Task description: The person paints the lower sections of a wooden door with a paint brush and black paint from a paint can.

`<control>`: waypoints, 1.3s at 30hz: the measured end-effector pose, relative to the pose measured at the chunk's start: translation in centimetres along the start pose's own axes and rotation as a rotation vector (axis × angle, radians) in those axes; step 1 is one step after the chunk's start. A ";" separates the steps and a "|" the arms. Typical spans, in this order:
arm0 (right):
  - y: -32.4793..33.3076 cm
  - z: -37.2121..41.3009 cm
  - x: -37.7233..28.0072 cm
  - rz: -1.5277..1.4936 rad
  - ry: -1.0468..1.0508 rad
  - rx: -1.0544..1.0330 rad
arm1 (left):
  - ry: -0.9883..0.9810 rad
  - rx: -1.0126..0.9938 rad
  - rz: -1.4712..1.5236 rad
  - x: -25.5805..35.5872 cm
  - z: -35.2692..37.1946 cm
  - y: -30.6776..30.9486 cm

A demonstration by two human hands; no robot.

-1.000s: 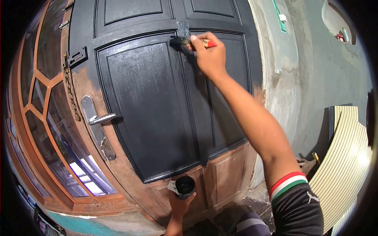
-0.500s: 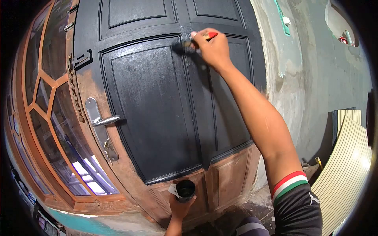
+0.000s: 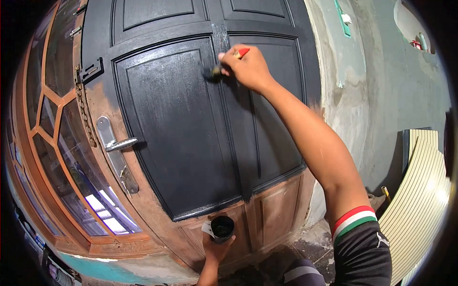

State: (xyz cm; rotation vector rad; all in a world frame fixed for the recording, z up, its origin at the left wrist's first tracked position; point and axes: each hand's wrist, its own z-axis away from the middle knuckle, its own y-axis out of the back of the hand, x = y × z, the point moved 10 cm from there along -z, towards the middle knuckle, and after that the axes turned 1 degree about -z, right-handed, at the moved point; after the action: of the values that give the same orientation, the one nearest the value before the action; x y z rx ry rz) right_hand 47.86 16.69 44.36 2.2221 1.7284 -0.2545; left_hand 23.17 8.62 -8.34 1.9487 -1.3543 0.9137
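Note:
My right hand (image 3: pixel 248 69) grips a paintbrush (image 3: pixel 242 52) with a red handle end. Its dark bristles rest against the right-hand moulding of the large left panel on a wooden door (image 3: pixel 181 128). Black paint covers the door's upper and middle parts, while bare brown wood shows along the bottom and around the lock. Down low, my left hand (image 3: pixel 217 249) is wrapped round a small cup (image 3: pixel 223 227), dark inside, with a pale flap at its left side. The paint level in the cup cannot be made out.
A metal door handle (image 3: pixel 121 144) juts out on the left, keys hanging below it. A rusty chain (image 3: pixel 82 105) dangles beside a black latch (image 3: pixel 92 69). Orange-framed windows (image 3: pixel 62 102) stand further left. Ribbed cream panels (image 3: pixel 420 190) lean against the grey wall (image 3: pixel 381 95) at right.
My right hand and the brush have moved down and slightly left along the moulding. The view has shifted a little; my left hand still holds the cup.

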 end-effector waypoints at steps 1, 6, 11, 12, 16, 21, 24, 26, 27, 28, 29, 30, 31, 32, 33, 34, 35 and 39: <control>-0.9 0.7 0.9 0.026 -0.064 -0.149 | 0.006 -0.005 -0.002 0.1 0.2 0.1; -4.7 2.1 3.2 0.190 -0.155 -0.543 | 0.008 -0.018 -0.034 -1.0 0.5 0.4; 0.5 -4.4 -1.6 0.071 0.121 0.095 | -0.004 -0.018 -0.052 0.1 0.2 0.4; 2.0 -4.3 -2.3 -0.015 0.185 0.255 | -0.013 -0.026 -0.092 0.2 0.3 0.3; 0.7 -0.2 0.0 -0.193 0.179 0.307 | 0.012 -0.030 -0.033 0.7 0.1 -0.5; -2.5 14.9 1.5 -0.081 0.260 0.180 | 0.047 -0.045 -0.009 0.2 0.4 -0.5; -4.5 25.0 2.6 0.047 0.181 0.020 | 0.026 -0.041 0.003 -1.5 0.4 0.2; -6.4 30.5 4.2 0.045 0.121 -0.148 | 0.064 -0.009 0.021 -1.1 0.3 0.7; -7.4 32.8 5.2 0.061 0.053 -0.272 | 0.074 0.004 0.085 -1.5 0.2 0.8; -8.3 34.1 5.8 0.077 -0.012 -0.395 | 0.081 0.018 0.151 -1.5 0.0 0.9; -8.0 34.1 6.1 0.081 -0.014 -0.394 | 0.043 0.002 0.095 -0.9 -0.1 1.1; -7.5 33.0 6.1 0.086 -0.016 -0.391 | 0.035 0.020 0.099 -0.4 -0.3 1.3; -7.2 31.6 5.7 0.094 -0.016 -0.387 | 0.026 0.036 0.104 0.1 -0.4 1.5; -5.4 29.6 4.6 0.102 0.003 -0.223 | 0.015 0.053 0.111 0.4 -0.5 1.5; -3.6 27.3 2.7 0.110 0.027 -0.062 | 0.005 0.051 0.125 0.5 -0.5 1.4; -2.1 26.2 1.5 0.114 0.053 0.102 | -0.010 0.050 0.136 0.5 -0.6 1.4; -2.0 26.3 1.5 0.106 0.084 0.149 | -0.023 0.048 0.146 0.6 -0.7 1.4; -3.9 30.8 4.7 0.091 0.047 0.126 | 0.030 0.048 0.118 1.2 -0.7 1.0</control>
State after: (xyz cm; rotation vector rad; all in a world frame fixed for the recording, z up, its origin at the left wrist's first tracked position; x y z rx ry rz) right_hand 46.85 11.05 13.50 2.4077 1.6724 -0.2999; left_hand 22.35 8.20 -6.89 1.8997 -1.4544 1.0360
